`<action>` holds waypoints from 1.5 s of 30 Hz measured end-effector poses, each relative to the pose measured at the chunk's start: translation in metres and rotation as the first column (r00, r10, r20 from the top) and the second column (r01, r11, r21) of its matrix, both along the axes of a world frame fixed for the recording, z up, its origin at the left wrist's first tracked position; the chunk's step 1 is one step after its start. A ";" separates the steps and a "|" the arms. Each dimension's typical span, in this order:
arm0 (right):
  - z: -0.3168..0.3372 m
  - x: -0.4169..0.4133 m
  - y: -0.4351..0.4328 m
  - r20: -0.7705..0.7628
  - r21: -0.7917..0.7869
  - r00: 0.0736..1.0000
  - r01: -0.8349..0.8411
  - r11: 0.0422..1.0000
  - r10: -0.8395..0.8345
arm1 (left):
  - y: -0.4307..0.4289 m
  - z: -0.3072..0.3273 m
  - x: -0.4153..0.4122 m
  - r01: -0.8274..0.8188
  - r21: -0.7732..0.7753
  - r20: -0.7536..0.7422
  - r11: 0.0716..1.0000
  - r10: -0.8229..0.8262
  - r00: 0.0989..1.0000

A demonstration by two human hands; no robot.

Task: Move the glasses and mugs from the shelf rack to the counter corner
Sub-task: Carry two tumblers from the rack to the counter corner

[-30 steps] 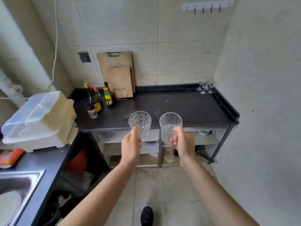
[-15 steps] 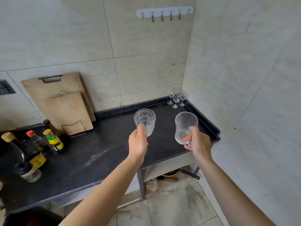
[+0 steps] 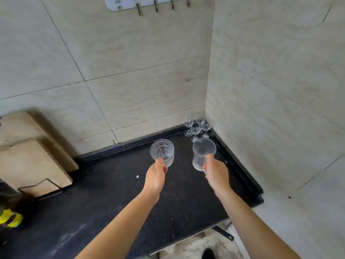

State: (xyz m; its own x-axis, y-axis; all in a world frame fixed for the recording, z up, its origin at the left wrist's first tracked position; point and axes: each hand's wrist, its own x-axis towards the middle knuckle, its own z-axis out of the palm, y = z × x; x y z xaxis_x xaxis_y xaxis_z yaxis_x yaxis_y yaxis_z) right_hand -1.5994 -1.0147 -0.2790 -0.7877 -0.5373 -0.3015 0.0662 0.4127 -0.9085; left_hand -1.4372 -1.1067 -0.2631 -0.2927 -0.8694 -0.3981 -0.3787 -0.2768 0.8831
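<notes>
My left hand grips a clear tumbler with a grid pattern, held upright above the black counter. My right hand holds a clear glass mug by its near side, also upright over the counter. Both vessels hover a short way in front of the counter's back right corner. Several small stemmed glasses stand clustered right in that corner against the tiled walls. The shelf rack is out of view.
Two wooden cutting boards lean in a wire stand at the left. A yellow-labelled bottle sits at the far left edge. A hook rail hangs on the back wall. The counter has a raised black rim on the right.
I have stepped closer to the counter. Both hands have carried the tumbler and the mug forward over the counter, nearer to the stemmed glasses in the corner.
</notes>
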 end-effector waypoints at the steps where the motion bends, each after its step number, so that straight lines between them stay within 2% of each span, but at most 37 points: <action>1: -0.003 -0.014 -0.013 -0.016 0.016 0.999 -0.031 0.999 0.031 | -0.012 -0.003 -0.012 -0.020 0.016 0.011 1.000 0.020 1.000; 4: -0.011 -0.047 -0.050 -0.042 0.053 0.991 -0.124 0.991 0.126 | -0.043 -0.016 -0.042 -0.086 0.065 0.040 0.994 0.083 0.996; 7: -0.026 -0.068 -0.080 0.002 0.072 0.984 -0.180 0.981 0.181 | -0.072 -0.033 -0.062 -0.135 0.095 0.102 0.986 0.126 0.987; 15: -0.091 -0.102 -0.159 0.159 0.157 0.959 -0.260 0.953 0.236 | -0.154 -0.091 -0.102 -0.137 0.216 0.164 0.967 0.102 0.981; 20: -0.131 -0.111 -0.210 0.157 0.213 0.951 -0.297 0.931 0.268 | -0.200 -0.134 -0.124 -0.137 0.287 0.170 0.948 0.090 0.981; 24: -0.151 -0.118 -0.246 0.128 0.225 0.952 -0.301 0.927 0.278 | -0.227 -0.156 -0.141 -0.134 0.323 0.162 0.937 0.085 0.983; 30: -0.163 -0.129 -0.288 0.097 0.209 0.945 -0.325 0.922 0.311 | -0.259 -0.180 -0.159 -0.144 0.295 0.149 0.944 0.104 0.983; 36: -0.171 -0.137 -0.309 -0.013 0.254 0.926 -0.363 0.897 0.378 | -0.277 -0.191 -0.177 -0.164 0.278 0.099 0.946 0.142 0.985; 42: -0.173 -0.144 -0.317 -0.054 0.335 0.896 -0.400 0.853 0.442 | -0.282 -0.191 -0.173 -0.145 0.253 0.138 0.957 0.113 0.984; 45: -0.167 -0.141 -0.315 -0.093 0.433 0.893 -0.362 0.825 0.441 | -0.280 -0.184 -0.162 -0.090 0.206 0.244 0.974 0.037 0.969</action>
State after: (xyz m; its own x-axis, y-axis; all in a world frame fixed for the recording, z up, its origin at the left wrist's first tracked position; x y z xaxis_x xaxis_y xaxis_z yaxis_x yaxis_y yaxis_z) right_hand -1.7408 -1.3293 -0.4463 -0.5896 -0.6840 -0.4295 -0.3336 0.6905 -0.6418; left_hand -1.5995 -1.3867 -0.4475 -0.1139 -0.7699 -0.6279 -0.5456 -0.4797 0.6872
